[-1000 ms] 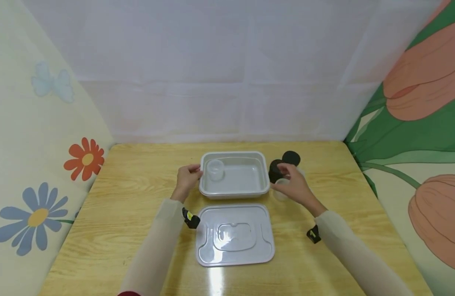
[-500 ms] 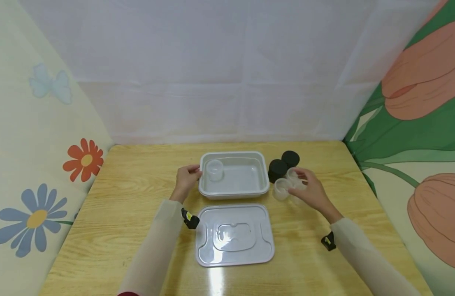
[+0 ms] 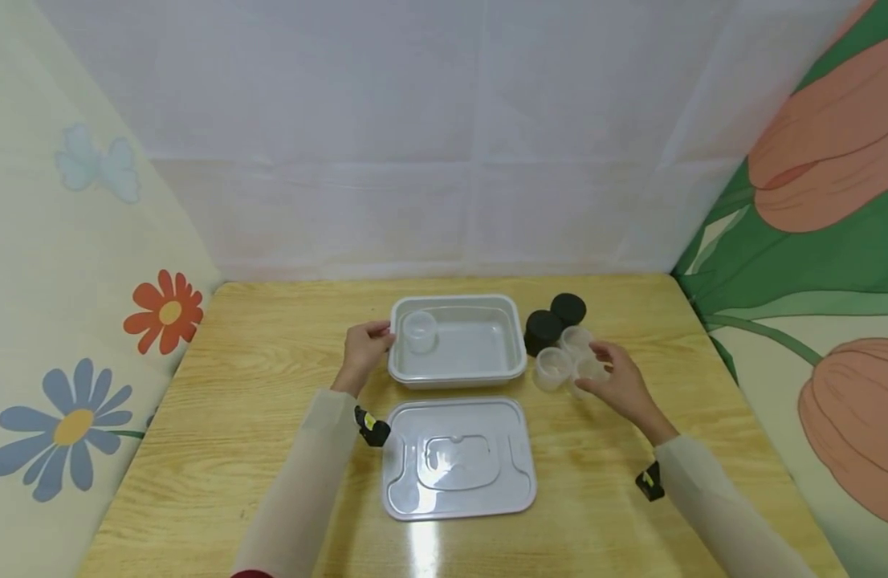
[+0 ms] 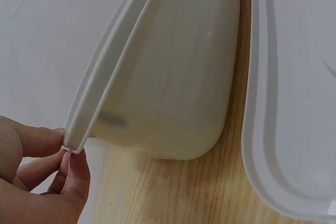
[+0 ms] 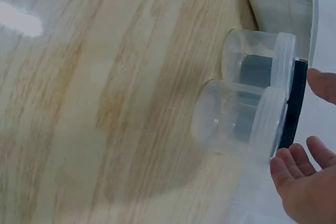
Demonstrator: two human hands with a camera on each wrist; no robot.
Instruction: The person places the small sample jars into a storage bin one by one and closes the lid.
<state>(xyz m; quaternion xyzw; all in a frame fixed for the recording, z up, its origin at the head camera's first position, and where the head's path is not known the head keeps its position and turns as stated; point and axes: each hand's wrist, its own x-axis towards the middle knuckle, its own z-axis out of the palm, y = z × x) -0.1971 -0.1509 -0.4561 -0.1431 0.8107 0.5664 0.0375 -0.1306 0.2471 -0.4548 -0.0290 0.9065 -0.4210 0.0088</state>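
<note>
A pale rectangular plastic container [image 3: 473, 377] stands mid-table, with one small clear round jar [image 3: 419, 332] in its left part. My left hand [image 3: 366, 353] pinches the container's left rim between thumb and fingers, plainly seen in the left wrist view. Right of the container stand three clear jars: one at the front left [image 3: 552, 368], one behind, and one at the front right partly hidden by my right hand [image 3: 619, 385]. That hand is spread beside the front right jar's top, thumb apart from the fingers. In the right wrist view two jars [image 5: 228, 121] show side by side, fingertips just over their tops.
Two black round jars [image 3: 543, 331] stand behind the clear jars, close to the container's right side. A flat translucent lid [image 3: 458, 461] lies on the wooden table [image 3: 270, 482] in front of the container. A white cloth [image 3: 444, 201] hangs behind the table.
My right hand has moved right and toward me, away from the black jars, past the rear clear jar to the front right one. The left hand stays on the container's rim.
</note>
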